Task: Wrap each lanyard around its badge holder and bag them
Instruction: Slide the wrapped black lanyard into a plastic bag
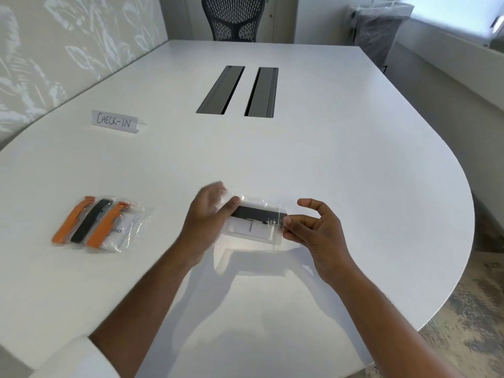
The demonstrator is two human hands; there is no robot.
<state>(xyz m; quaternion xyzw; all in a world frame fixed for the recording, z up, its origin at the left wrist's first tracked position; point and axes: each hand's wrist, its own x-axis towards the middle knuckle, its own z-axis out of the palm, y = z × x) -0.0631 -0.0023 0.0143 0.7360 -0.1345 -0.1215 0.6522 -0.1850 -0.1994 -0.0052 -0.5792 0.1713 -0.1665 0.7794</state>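
A clear plastic bag (pixel 255 236) is held just above the white table (pixel 354 186), between both hands. Inside it lies a white badge holder with a black lanyard (pixel 255 213) wound across its top. My left hand (pixel 206 216) holds the bag's left end, thumb on top, fingers blurred behind the plastic. My right hand (pixel 313 225) pinches the bag's right edge between thumb and fingers, with the index finger raised. To the left lies a pile of bagged badges (pixel 101 223) with two orange lanyards and one black one.
A folded paper sign reading CHECK-IN (pixel 114 121) stands at the back left. Two grey cable slots (pixel 237 90) are set into the table's middle. A mesh office chair (pixel 233 17) stands at the far side. The table's curved edge runs along the right.
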